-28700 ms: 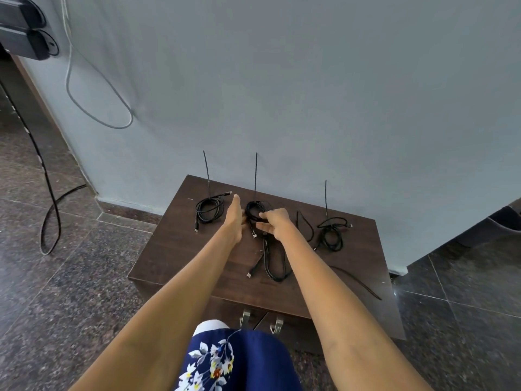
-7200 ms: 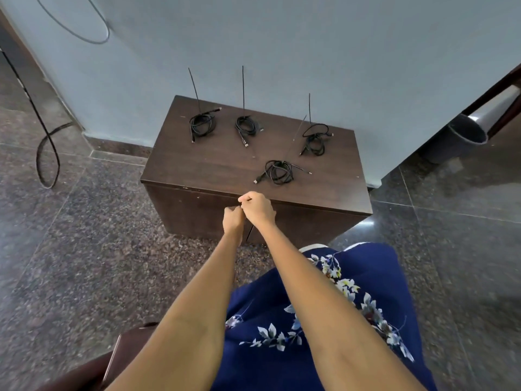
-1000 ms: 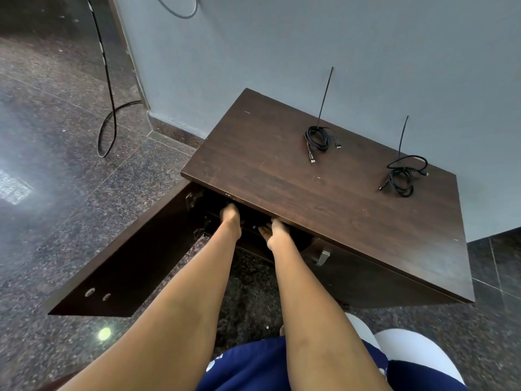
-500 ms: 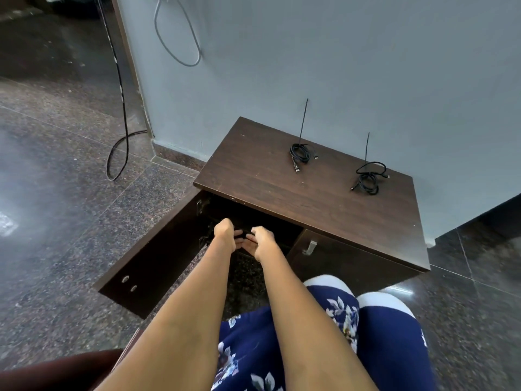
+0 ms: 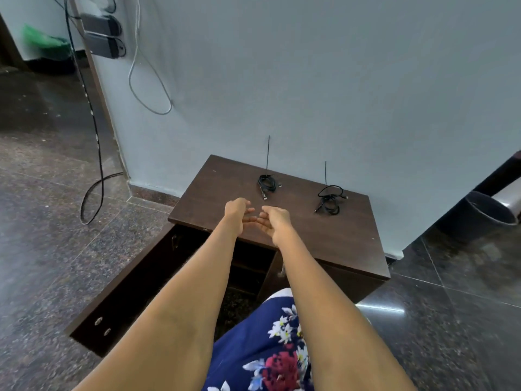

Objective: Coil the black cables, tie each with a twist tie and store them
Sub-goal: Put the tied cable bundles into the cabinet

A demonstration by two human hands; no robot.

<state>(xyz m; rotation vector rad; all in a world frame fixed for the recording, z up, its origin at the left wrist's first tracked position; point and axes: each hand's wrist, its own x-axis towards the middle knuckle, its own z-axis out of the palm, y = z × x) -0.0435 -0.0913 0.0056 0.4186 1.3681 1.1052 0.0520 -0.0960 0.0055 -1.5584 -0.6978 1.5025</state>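
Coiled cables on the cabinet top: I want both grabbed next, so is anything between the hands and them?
Nothing visible. Left hand and right hand hover empty over bare cabinet top, short of the nearer coil and the farther coil.

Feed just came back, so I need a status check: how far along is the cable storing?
Done: the two cable bundles on the cabinet top, the left bundle and the right bundle, are coiled, each with a tie sticking up.
In hand: nothing; the left hand and right hand are open and empty above the top.
Left: both bundles need storing through the open door.
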